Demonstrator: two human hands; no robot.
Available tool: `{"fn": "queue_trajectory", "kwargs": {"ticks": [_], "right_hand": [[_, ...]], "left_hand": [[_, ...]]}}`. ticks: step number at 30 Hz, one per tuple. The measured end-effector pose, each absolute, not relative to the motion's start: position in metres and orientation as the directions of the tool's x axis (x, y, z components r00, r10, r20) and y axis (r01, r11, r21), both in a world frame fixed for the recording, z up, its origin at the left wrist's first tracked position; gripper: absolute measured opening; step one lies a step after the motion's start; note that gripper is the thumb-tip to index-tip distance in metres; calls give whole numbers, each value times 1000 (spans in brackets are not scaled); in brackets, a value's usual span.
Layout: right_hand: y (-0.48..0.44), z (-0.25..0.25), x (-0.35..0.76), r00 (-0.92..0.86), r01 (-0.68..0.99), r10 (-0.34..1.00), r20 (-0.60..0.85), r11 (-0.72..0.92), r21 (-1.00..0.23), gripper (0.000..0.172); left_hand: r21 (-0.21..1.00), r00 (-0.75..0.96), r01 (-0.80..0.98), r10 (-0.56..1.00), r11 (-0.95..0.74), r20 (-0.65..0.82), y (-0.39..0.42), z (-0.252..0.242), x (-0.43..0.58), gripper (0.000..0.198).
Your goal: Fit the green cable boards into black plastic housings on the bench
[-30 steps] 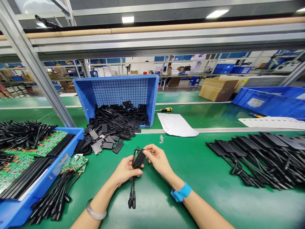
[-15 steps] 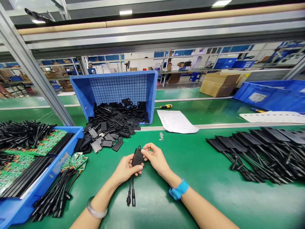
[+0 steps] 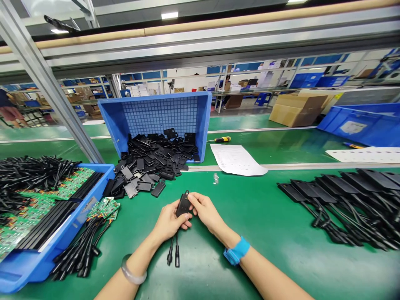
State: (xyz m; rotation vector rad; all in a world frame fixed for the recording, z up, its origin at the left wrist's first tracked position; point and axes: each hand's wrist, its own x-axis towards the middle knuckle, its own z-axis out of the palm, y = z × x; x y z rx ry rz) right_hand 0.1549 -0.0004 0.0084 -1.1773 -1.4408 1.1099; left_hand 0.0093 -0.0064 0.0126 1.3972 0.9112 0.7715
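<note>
My left hand (image 3: 168,223) and my right hand (image 3: 204,210) both grip a small black plastic housing (image 3: 183,204) over the green mat, fingers pressed on it from either side. Two black cables with plugs (image 3: 173,252) hang from the housing below my left hand. Just beyond lies a heap of loose black housing shells (image 3: 153,162) spilling from a tipped blue crate (image 3: 156,118).
A blue tray (image 3: 46,246) at the left holds green circuit boards (image 3: 31,204) with black cables. Several finished black units with cables (image 3: 350,200) lie at the right. A paper sheet (image 3: 236,160), a screwdriver (image 3: 222,139), a cardboard box (image 3: 296,109) and another blue crate (image 3: 362,125) stand behind.
The black cover, held apart from the board a second ago, now sits closed over it between both hands. The green board no longer shows.
</note>
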Motion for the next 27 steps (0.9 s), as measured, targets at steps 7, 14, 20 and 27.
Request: {"fn": "queue_trajectory", "kwargs": {"ticks": [7,14,20,27], "right_hand": [[-5,-1,164,-166,813,896,412,361,-457,54],[13,-8,228,-81,989,931,357,30,146,45],[4,-5,207,-205,979,884,421,193,69,42],[-18,8,164,-419,625,865,276,495,-604,36]], "left_hand": [[996,523,57,852,-64,25,-11,6,12,87],[286,167,940,982,-184,84,-12,73,-57,36],[-22,-320,946,939,325,126,-37,91,-147,37],[-47,-339,929,893,368,297,-55,91,-165,28]]}}
